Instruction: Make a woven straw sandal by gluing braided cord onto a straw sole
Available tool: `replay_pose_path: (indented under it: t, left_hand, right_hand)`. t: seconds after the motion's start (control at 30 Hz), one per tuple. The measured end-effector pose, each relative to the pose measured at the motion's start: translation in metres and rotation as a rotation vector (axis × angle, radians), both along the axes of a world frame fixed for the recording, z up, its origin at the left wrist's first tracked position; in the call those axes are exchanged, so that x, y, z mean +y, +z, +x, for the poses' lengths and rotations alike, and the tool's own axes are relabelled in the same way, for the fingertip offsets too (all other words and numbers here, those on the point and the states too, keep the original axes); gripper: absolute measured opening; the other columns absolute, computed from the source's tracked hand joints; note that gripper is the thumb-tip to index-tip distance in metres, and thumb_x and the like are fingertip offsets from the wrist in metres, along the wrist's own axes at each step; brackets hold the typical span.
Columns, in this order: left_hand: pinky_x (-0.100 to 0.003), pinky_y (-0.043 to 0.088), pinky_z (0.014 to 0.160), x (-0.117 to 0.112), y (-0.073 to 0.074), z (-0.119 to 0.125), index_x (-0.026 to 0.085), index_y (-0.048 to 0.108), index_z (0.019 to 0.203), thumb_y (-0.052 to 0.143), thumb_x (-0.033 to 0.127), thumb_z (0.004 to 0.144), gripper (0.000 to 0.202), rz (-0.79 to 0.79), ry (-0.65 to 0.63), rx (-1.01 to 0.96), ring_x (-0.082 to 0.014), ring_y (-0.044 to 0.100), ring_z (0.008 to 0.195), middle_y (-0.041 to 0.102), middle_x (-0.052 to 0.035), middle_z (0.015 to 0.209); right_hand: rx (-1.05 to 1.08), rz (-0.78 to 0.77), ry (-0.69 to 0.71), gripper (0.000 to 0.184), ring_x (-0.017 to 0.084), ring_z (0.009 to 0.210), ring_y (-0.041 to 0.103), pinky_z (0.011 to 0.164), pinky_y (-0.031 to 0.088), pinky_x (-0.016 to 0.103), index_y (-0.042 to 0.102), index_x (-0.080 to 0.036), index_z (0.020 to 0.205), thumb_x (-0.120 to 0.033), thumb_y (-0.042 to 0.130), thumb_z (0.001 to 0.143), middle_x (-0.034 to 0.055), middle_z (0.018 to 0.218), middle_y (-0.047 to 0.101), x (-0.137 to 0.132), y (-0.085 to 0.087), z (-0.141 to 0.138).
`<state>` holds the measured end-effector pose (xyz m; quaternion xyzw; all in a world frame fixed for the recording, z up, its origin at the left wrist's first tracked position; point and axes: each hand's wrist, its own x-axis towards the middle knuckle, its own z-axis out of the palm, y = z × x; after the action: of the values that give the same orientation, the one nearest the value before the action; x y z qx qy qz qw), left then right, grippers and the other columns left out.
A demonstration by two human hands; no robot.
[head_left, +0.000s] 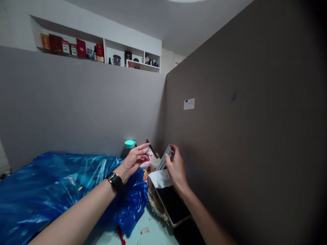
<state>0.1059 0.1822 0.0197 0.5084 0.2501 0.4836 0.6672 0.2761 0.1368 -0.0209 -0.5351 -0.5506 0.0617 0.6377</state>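
Observation:
My left hand (133, 160), with a black watch (115, 181) on its wrist, reaches forward with its fingers extended. Their tips are at the upper end of a thin black bar-like object (152, 150), which slants down towards a white cup (154, 163); its exact kind does not show. My right hand (175, 165) pinches a flat grey object (164, 158) between thumb and fingers, tilted beside the cup. Below that hand lie a white sheet or pouch (160, 178) and a dark phone-like slab (173, 204) with a pale edge.
A blue plastic sheet (63, 190) spreads over the left side. Behind my left hand stands a container with a turquoise lid (130, 144). A woven basket (154, 200) sits under the slab, on a pale green surface (143, 217). Grey partitions (230, 136) enclose the corner.

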Motion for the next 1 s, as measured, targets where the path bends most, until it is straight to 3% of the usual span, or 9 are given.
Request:
replay_pose_path:
  t: [0.1,0.27,0.33,0.4,0.5,0.7,0.83,1.0]
  left_hand:
    - [-0.022,0.053,0.063,-0.039,0.009,-0.014,0.012,0.064,0.116,0.067,0.009,0.081,0.035,-0.023,-0.087,-0.066,-0.011,0.064,0.07,0.069,-0.0055,0.089]
    - [-0.018,0.052,0.064,-0.097,0.02,-0.045,0.012,0.066,0.118,0.071,0.01,0.075,0.043,-0.047,-0.126,-0.097,-0.0098,0.062,0.067,0.067,-0.0044,0.076]
    - [-0.017,0.05,0.061,-0.112,0.017,-0.06,0.012,0.067,0.117,0.072,0.011,0.077,0.041,-0.056,-0.082,-0.08,-0.0088,0.06,0.066,0.065,-0.0032,0.074]
    - [-0.016,0.048,0.058,-0.125,0.009,-0.075,0.013,0.067,0.111,0.072,0.014,0.079,0.033,-0.055,-0.012,-0.062,-0.008,0.058,0.066,0.064,-0.0027,0.078]
    - [-0.016,0.044,0.053,-0.149,-0.004,-0.095,0.015,0.065,0.102,0.072,0.016,0.08,0.023,-0.051,0.086,-0.032,-0.0065,0.055,0.062,0.066,-0.0031,0.089]
    - [-0.017,0.042,0.05,-0.216,-0.011,-0.115,0.017,0.064,0.106,0.073,0.017,0.077,0.03,-0.08,0.172,0.048,-0.0062,0.052,0.057,0.067,-0.003,0.089]
    - [-0.017,0.043,0.049,-0.252,-0.013,-0.123,0.018,0.07,0.096,0.073,0.021,0.077,0.02,-0.069,0.235,0.146,-0.0073,0.051,0.056,0.062,0.001,0.078]
    - [-0.015,0.043,0.049,-0.281,-0.021,-0.137,0.02,0.073,0.091,0.072,0.025,0.079,0.012,-0.067,0.322,0.187,-0.0075,0.05,0.058,0.06,0.0021,0.073]
  right_hand:
    - [-0.116,-0.07,0.215,0.031,0.025,0.114,0.056,0.098,0.045,0.049,0.058,-0.016,0.12,-0.032,0.061,0.094,0.0088,0.124,0.058,-0.015,0.014,-0.012]
    - [-0.134,-0.254,0.556,0.024,0.013,0.075,0.062,0.072,0.053,0.032,0.063,-0.013,0.092,-0.036,0.056,0.096,0.001,0.085,0.063,-0.044,0.02,-0.031]
    - [-0.057,-0.346,0.665,0.029,0.009,0.058,0.053,0.056,0.048,0.024,0.06,-0.014,0.086,-0.04,0.053,0.098,-0.0029,0.071,0.056,-0.06,0.019,-0.038]
    - [0.034,-0.452,0.791,0.034,0.005,0.045,0.04,0.043,0.035,0.018,0.056,-0.014,0.082,-0.044,0.051,0.097,-0.0064,0.062,0.046,-0.082,0.018,-0.046]
    - [0.156,-0.587,0.941,0.038,0.003,0.041,0.026,0.038,0.02,0.016,0.052,-0.015,0.078,-0.051,0.054,0.092,-0.008,0.059,0.039,-0.121,0.018,-0.058]
    - [0.274,-0.774,1.068,0.039,0.002,0.037,0.022,0.035,0.016,0.017,0.054,-0.016,0.081,-0.054,0.057,0.089,-0.0079,0.056,0.042,-0.188,0.019,-0.078]
    - [0.209,-0.878,1.103,0.042,0.003,0.037,0.023,0.035,0.014,0.017,0.057,-0.016,0.081,-0.056,0.053,0.092,-0.007,0.053,0.042,-0.215,0.016,-0.09]
    - [-0.026,-0.774,1.079,0.043,0.007,0.041,0.032,0.039,0.024,0.021,0.059,-0.019,0.077,-0.053,0.044,0.097,-0.0045,0.05,0.045,-0.236,0.014,-0.099]
